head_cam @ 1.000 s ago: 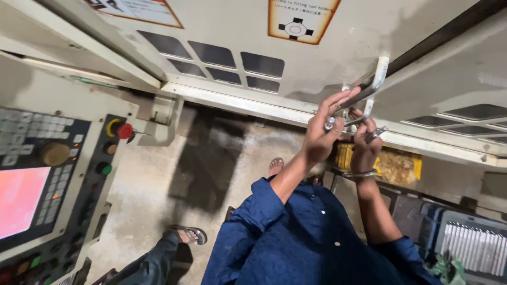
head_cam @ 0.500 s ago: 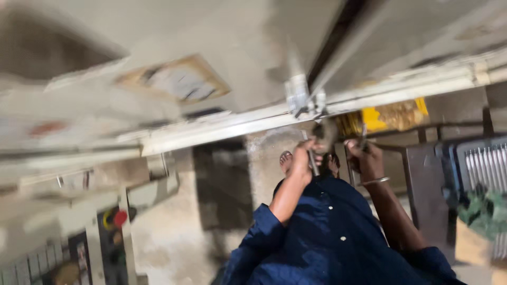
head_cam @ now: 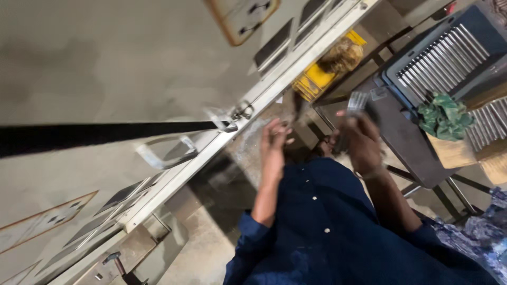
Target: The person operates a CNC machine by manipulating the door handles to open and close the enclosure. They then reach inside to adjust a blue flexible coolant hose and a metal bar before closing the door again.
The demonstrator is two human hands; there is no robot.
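Both hands are raised in front of my dark blue shirt and blurred by motion. My left hand (head_cam: 274, 138) is held up just off the pale sliding door rail (head_cam: 274, 87), fingers loosely apart and nothing in it. It is nearest the small metal latch (head_cam: 240, 112) and the bent door handle (head_cam: 168, 150). My right hand (head_cam: 358, 141), a bracelet at its wrist, is curled around a small shiny metal piece (head_cam: 359, 100) that sticks up above its fingers. That hand hovers over the dark metal stand (head_cam: 406, 142).
A big grey machine door (head_cam: 105, 63) with dark window slots fills the left. A yellow crate (head_cam: 317, 79) lies on the floor behind the rail. A grey tray of metal rods (head_cam: 443, 58) with a green rag (head_cam: 443, 117) sits at right.
Both hands have come away from the latch on the door rail and dropped towards my chest. The camera swung sharply, so the door now fills the left.
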